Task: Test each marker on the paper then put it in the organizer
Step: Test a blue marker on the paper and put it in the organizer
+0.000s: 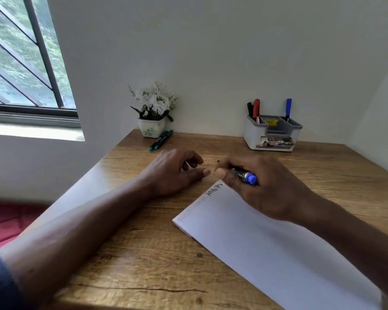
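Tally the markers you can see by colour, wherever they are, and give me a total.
Blue: 2, one in the right hand as blue marker, one standing in the organizer at
Red: 1
Black: 1
Green: 2, on the table by the flower pot
Total: 6

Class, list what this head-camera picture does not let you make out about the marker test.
- Tip of the blue-ended marker: hidden inside the right hand.
- Whether it is capped: same reason.
- Scribbles on the paper: too small and faint to read.
- Organizer label: blurred.
- Paper's near right corner: cut off by the frame edge.
- Left hand: its palm faces down, hidden.
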`<state>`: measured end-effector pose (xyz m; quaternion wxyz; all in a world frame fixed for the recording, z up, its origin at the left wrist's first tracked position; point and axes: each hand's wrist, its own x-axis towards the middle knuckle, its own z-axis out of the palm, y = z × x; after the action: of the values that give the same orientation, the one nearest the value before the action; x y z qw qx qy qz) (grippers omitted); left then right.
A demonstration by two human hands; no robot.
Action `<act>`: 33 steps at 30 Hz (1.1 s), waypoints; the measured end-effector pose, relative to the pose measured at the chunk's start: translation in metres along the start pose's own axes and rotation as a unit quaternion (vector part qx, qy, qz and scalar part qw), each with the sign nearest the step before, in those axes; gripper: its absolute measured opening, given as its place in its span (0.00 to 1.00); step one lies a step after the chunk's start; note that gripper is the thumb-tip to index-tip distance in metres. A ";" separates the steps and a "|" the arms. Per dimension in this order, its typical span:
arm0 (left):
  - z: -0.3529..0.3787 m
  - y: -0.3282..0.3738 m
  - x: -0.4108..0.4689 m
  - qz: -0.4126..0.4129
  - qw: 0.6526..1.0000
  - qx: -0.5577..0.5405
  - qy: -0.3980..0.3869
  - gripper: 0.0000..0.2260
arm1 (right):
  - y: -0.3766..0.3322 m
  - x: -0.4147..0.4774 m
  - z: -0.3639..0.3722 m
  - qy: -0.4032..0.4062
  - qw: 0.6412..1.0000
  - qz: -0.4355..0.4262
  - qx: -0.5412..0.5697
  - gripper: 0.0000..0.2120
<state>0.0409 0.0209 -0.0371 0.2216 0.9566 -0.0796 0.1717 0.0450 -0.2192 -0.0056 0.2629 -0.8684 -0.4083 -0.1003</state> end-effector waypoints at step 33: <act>-0.013 -0.012 -0.010 -0.033 0.970 0.118 -0.209 0.42 | 0.015 0.021 0.026 -0.076 0.903 0.122 0.404 0.06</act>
<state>0.0302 0.0385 -0.0349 0.0915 0.9927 -0.0719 -0.0308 0.0687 -0.1990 -0.0252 0.5695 -0.7357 -0.3235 0.1725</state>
